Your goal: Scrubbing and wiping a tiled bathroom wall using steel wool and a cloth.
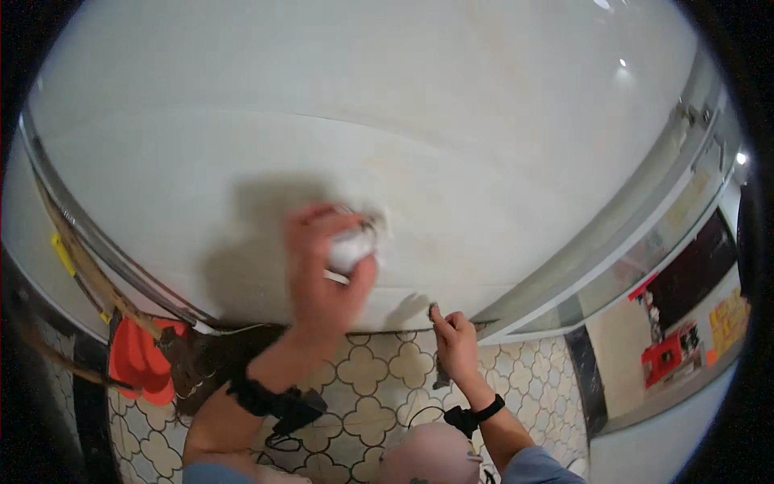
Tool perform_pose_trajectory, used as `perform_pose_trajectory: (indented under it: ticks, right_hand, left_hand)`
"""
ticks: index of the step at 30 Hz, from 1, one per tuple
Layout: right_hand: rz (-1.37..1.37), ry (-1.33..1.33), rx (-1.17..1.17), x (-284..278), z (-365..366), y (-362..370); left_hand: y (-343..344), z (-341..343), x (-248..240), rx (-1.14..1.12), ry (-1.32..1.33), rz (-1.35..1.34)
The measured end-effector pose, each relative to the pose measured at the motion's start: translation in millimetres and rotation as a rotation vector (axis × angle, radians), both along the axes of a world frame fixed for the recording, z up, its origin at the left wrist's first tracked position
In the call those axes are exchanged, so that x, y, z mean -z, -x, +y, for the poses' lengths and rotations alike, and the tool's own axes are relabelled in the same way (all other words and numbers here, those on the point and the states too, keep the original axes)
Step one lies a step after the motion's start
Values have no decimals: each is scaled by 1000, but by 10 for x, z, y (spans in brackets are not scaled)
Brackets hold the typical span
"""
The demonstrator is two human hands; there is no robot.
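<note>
- Head view, centre: our left hand (318, 262) is in front of a pale wall panel (500, 97). Its fingers curl round a white wad (352, 252), thumb on one side and fingertips on the other, partly open to the width of the wad. Hand and wad are blurred, so we cannot tell whether the wad touches the panel.
- Head view, lower right of centre: our right hand (457, 347) is folded into a loose fist near the panel's bottom edge. It grips a slim, dark item (441, 377) that shows below the fist; we cannot make out what it is.
- Head view, panel surface: faint yellowish patches lie beside the wad. In our judgement, the step is working the wad over this surface; we do best to hold it flat, press evenly and overlap strokes, minding the seam.
- Head view, surroundings: a red dustpan (141, 359) stands at the lower left, and patterned floor tiles (363, 367) run below the panel. We should keep our right fist clear of the white door frame (601, 290) just beside it.
</note>
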State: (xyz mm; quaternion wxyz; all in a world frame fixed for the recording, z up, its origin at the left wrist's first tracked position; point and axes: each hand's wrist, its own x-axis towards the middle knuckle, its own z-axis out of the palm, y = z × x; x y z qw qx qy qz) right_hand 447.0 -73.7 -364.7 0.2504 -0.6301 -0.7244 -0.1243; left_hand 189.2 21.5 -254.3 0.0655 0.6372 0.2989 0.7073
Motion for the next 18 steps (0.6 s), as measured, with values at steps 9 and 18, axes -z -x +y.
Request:
perform_pose_trajectory:
  ticks: [9,18]
  right_hand:
    - [136,36,-72,-21,25,97]
    - [223,42,22,157,-217,-177]
  left_hand:
    - [414,372,-661,-585,-388,11]
    - [-16,483,-600,-495,-425,110]
